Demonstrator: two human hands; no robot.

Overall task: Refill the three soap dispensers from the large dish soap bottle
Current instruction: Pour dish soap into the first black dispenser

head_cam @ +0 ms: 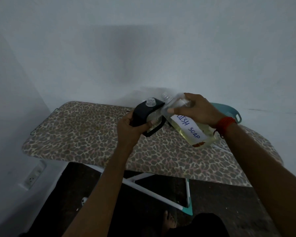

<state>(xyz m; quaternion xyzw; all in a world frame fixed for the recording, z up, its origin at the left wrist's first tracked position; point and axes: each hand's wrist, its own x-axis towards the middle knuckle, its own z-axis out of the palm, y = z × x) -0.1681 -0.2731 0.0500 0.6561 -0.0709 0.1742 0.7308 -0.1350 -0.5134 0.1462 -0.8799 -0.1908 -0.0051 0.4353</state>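
- Two bottles in hand over the leopard-print ironing board point(85, 134).
- Left grip point(132, 127) is wrapped around a black holder point(143, 113) with a clear soap dispenser point(151, 102) in it, cap off, neck open.
- Right grip point(195, 110) is clamped on the large dish soap bottle point(191, 132), which is tilted neck-first toward the dispenser, with yellowish liquid inside.
- Teal colander point(231, 112) sits just behind.

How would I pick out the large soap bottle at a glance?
Over the leopard-print ironing board, near the teal strainer at its right end, the right hand grips a tilted clear bottle of yellowish liquid. Unlike the black-cased dispenser beside it, it bears a handwritten DISH SOAP label.
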